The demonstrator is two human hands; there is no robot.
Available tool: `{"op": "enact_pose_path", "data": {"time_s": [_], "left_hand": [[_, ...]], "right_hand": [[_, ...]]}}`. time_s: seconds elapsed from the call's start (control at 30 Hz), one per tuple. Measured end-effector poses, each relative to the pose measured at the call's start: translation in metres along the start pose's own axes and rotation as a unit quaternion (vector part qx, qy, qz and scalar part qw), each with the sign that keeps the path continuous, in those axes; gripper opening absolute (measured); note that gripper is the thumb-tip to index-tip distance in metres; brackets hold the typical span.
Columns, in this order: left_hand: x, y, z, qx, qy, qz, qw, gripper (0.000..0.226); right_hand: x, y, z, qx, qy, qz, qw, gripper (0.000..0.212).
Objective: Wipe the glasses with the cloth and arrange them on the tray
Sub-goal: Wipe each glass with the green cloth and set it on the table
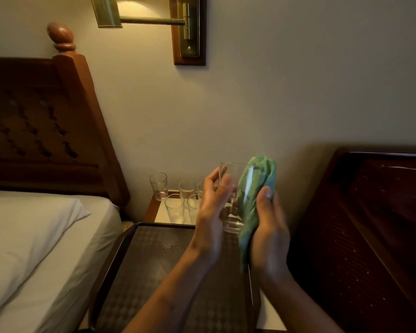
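Observation:
A clear drinking glass [231, 188] is held upright above the far right corner of the dark patterned tray [151, 260]. My left hand [213, 207] holds its left side with fingers curled round it. My right hand [270, 227] grips a green cloth [255, 198] and presses it against the glass's right side; the cloth reaches past the rim. Several more clear glasses [174, 207] stand on the white-topped nightstand behind the tray, one [158, 186] apart at the far left. Nothing stands on the tray.
A bed with white sheets [39, 248] and a carved wooden headboard [34, 131] lies to the left. A second dark headboard [375, 224] stands to the right. A brass wall lamp [154, 22] hangs above.

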State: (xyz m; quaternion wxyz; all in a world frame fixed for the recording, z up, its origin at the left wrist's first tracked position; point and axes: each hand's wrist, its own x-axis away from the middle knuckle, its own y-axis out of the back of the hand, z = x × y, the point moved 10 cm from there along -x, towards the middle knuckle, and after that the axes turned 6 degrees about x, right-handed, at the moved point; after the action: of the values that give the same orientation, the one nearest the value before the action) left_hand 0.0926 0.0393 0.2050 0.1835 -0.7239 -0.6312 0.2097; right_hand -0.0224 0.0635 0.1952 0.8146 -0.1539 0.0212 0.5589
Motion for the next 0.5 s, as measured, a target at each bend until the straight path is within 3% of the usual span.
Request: {"op": "enact_pose_path", "data": {"time_s": [0.13,0.33,0.4,0.5], "left_hand": [[-0.003,0.005,-0.018,-0.028,-0.055,-0.024,0.998,0.060],[0.018,-0.012,0.008,-0.027,-0.004,0.041,0.999,0.040],[0.015,-0.014,0.006,-0.035,-0.020,0.048,0.998,0.049],[0.004,-0.003,-0.009,-0.022,-0.046,-0.005,0.999,0.065]], "right_hand": [[0.024,-0.012,-0.006,0.024,0.023,0.056,0.998,0.050],[-0.029,0.003,0.024,-0.030,0.000,0.015,0.999,0.034],[-0.027,0.002,0.023,-0.022,0.002,0.017,1.000,0.037],[0.003,-0.010,0.012,0.000,0.026,0.054,0.998,0.049]]}}
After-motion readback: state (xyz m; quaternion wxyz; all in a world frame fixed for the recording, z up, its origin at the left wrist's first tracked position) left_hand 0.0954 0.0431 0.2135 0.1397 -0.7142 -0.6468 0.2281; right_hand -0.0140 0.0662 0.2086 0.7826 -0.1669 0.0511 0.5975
